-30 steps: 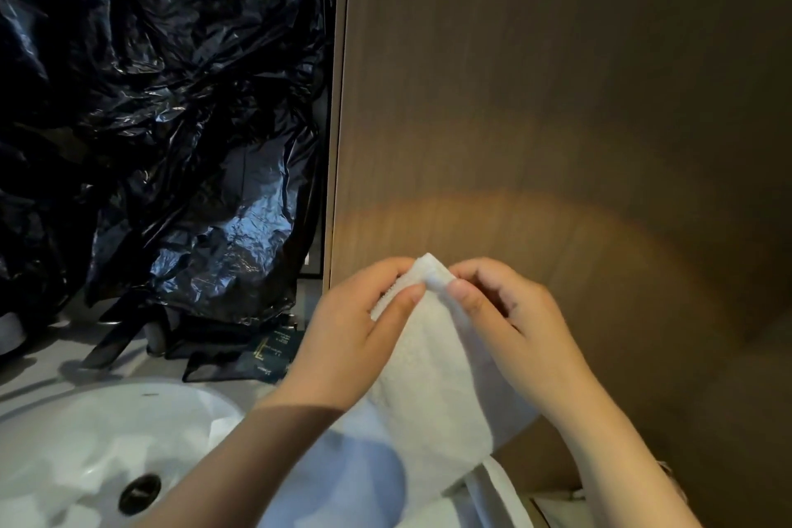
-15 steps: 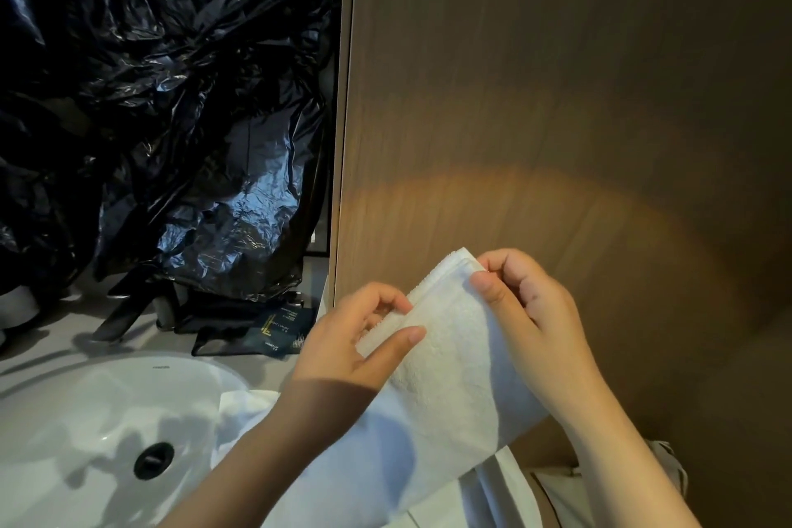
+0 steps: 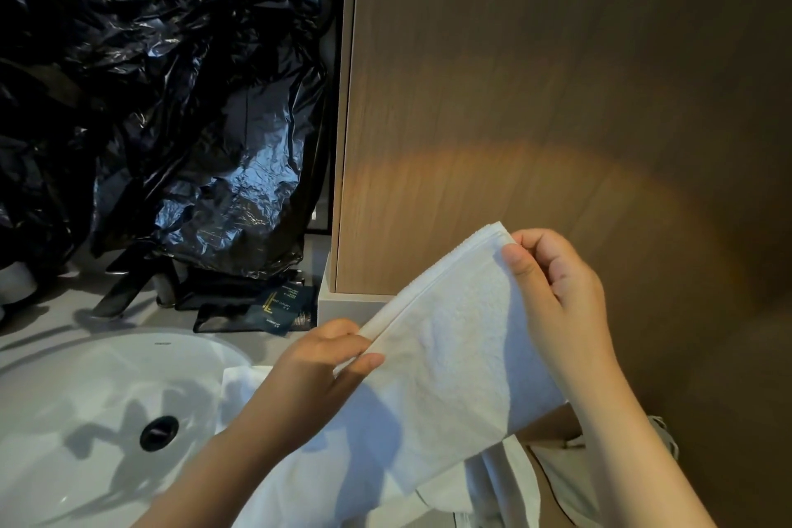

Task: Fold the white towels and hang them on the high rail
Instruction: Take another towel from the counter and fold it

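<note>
At the vanity, white towel [image 3: 454, 364]: held in the air between both hands, in front of the wood panel [image 3: 557, 77] and just right of the sink basin [image 3: 64, 377]. Its doubled hem runs taut from low left to high right, and the rest hangs below.
Left hand [image 3: 313, 373]: pinches the lower end of the hem, thumb on the near face.
Right hand [image 3: 561, 292]: pinches the upper corner, thumb in front, fingers curled behind.
Step, judged: folding under way; nothing hung yet; high rail not in view.
Doing it well: keep the hem taut and square the layered edges at both corners before closing the next fold. Terry is limp, so a slack pinch would likely let the layers slide.
Risk: the hanging part could drag on the other white cloth [image 3: 510, 480] lying beneath; lift it clear first.
Surroundings: black plastic sheeting [image 3: 171, 99] behind the basin, dark sachets [image 3: 278, 307] at its foot.
</note>
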{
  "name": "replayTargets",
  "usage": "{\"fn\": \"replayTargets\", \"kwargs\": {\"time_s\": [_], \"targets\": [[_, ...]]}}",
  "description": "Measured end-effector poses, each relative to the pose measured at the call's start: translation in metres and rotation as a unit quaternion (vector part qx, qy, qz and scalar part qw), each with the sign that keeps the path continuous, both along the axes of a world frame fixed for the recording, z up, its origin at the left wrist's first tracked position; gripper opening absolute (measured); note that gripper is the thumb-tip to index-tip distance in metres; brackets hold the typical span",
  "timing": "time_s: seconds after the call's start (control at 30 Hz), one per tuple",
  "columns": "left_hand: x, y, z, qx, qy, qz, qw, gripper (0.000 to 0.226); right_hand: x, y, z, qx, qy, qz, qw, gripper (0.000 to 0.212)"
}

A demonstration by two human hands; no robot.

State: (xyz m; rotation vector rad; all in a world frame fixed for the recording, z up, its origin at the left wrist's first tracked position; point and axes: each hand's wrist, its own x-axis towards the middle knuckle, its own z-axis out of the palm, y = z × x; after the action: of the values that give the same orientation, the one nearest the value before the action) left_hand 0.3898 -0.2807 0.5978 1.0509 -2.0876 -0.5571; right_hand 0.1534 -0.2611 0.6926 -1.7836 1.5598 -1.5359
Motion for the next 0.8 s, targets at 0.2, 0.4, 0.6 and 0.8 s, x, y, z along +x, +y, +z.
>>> {"fn": "replayTargets", "kwargs": {"time_s": [0.2, 0.4, 0.6, 0.8], "targets": [[0.008, -0.010, -0.043, 0.016, -0.152, 0.046, 0.987, 0.033, -0.008, -0.003, -0.007, 0.002, 0.008, -0.034, 0.999, 0.015], [0.028, -0.012, -0.037, 0.047, -0.085, 0.036, 0.995, 0.037, -0.021, -0.003, -0.017, 0.004, 0.011, -0.071, 0.997, 0.015], [0.050, -0.027, -0.004, 0.011, -0.021, -0.058, 0.998, 0.038, -0.051, 0.000, -0.041, 0.043, 0.021, -0.131, 0.990, 0.016], [0.032, -0.049, -0.084, 0.054, -0.294, -0.032, 0.954, 0.035, -0.057, 0.002, -0.140, 0.221, 0.006, -0.175, 0.959, 0.024]]}}
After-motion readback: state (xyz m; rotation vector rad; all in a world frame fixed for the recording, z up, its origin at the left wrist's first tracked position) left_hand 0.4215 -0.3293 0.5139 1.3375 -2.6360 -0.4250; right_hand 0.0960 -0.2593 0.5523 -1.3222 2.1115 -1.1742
